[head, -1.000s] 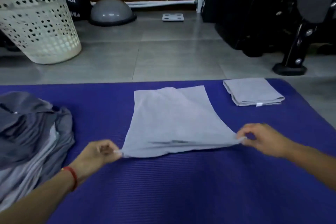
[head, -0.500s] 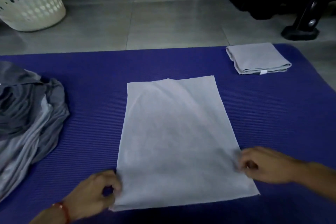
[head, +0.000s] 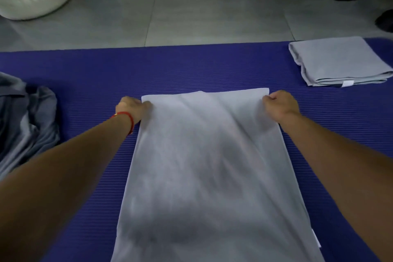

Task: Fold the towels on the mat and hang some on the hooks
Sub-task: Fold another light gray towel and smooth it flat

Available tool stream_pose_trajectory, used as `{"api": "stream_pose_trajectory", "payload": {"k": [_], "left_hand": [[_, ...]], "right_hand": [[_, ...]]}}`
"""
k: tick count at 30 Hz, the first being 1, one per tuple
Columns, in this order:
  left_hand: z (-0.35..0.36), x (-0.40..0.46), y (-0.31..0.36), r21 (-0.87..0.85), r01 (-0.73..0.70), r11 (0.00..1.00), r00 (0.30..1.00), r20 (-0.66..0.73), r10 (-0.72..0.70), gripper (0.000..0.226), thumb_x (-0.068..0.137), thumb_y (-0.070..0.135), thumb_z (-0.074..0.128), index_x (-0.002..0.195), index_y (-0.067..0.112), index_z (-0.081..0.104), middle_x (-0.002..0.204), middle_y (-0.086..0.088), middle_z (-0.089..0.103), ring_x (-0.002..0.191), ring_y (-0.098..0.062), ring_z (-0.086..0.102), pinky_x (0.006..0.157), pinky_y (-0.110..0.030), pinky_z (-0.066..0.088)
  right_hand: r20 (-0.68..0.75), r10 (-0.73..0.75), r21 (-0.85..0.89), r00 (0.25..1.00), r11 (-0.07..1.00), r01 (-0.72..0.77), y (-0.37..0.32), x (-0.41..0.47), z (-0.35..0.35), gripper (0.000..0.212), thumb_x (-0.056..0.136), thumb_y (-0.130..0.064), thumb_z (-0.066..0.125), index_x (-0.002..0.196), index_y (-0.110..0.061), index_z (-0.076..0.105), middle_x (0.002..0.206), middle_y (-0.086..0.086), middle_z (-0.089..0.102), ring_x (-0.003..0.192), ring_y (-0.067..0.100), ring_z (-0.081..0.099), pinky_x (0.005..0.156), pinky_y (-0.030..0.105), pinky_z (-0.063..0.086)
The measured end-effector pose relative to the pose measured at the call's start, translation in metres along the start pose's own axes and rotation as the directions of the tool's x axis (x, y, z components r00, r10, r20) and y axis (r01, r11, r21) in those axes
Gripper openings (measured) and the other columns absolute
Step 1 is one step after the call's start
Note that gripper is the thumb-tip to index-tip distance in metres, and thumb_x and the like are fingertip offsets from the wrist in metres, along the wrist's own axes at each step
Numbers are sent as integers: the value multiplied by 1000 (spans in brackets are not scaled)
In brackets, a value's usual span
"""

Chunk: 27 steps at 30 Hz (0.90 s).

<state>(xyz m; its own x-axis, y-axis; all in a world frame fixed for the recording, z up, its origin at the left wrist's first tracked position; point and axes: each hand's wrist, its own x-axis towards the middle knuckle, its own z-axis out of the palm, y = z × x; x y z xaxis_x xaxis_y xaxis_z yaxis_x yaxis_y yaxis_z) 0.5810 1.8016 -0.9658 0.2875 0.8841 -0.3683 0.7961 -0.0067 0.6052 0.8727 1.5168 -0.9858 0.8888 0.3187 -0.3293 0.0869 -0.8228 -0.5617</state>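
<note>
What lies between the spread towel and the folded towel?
Only bare blue mat in the head view, between the spread towel and the folded towel.

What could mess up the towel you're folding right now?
The towel shows ripples, so creases could get folded in. Each hand, left hand and right hand, pinches only a far corner; one could slip and leave the fold crooked. The unfolded pile lies close and might snag.
</note>
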Motion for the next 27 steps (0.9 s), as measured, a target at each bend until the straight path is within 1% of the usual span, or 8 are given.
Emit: {"api": "stream_pose_trajectory", "payload": {"k": [4,9,12,16,20,22,24,27], "left_hand": [[4,6,-4,-184,-23,983,996,-88,7,24,82,42,77,86,18,73,101,-2,73,96,-22,68,97,-39,55],[-10,5,-7,-413,-25,910,999,29,40,13,89,16,76,78,13,69,87,-4,72,84,-19,69,84,-34,60],[-29,12,-12,-528,-26,849,998,34,52,11,87,9,77,79,9,69,86,-6,75,87,-24,74,78,-33,62],[-31,30,-23,-439,-81,895,997,-18,81,12,83,11,82,86,8,70,97,-11,74,90,-23,75,84,-34,60],[-14,45,-21,-306,14,952,997,-71,-37,27,76,22,87,85,18,62,102,-9,73,88,-20,73,88,-37,59],[-8,29,-17,-61,-98,993,960,-270,78,30,80,30,79,95,16,56,106,-9,67,96,-27,66,94,-41,53],[4,-9,-21,262,-395,881,830,-310,464,30,89,30,59,109,9,55,117,-19,59,107,-39,55,93,-46,45],[32,-92,-59,497,-666,557,669,67,740,51,96,39,46,140,15,49,153,-17,40,141,-40,37,110,-51,34]], "right_hand": [[-65,140,98,988,986,-133,20,57,20,71,58,-71,43,96,-16,70,112,12,70,105,39,65,98,60,50],[-60,-3,281,998,959,20,-12,13,4,16,81,-42,72,91,-30,67,111,0,70,105,24,66,96,43,54],[-43,5,495,999,869,17,-5,13,-12,14,87,-23,80,93,-19,69,109,-1,69,102,15,66,91,31,54],[-123,51,548,991,836,25,5,21,-21,19,84,-25,83,99,-19,73,108,0,73,103,15,69,96,32,56],[-149,36,527,988,849,49,0,23,-4,36,88,-25,78,119,-12,67,98,-3,70,95,13,67,95,32,56],[-240,-53,339,969,931,134,-3,16,3,44,92,-31,68,128,-8,58,113,7,66,106,22,62,102,41,51],[-241,-371,-78,897,929,363,-3,-14,14,48,94,-35,58,134,-10,52,136,15,54,124,33,52,103,51,45],[130,-754,-415,644,548,726,23,-87,44,61,98,-45,43,152,-15,39,164,16,27,150,38,26,117,62,26]]}}
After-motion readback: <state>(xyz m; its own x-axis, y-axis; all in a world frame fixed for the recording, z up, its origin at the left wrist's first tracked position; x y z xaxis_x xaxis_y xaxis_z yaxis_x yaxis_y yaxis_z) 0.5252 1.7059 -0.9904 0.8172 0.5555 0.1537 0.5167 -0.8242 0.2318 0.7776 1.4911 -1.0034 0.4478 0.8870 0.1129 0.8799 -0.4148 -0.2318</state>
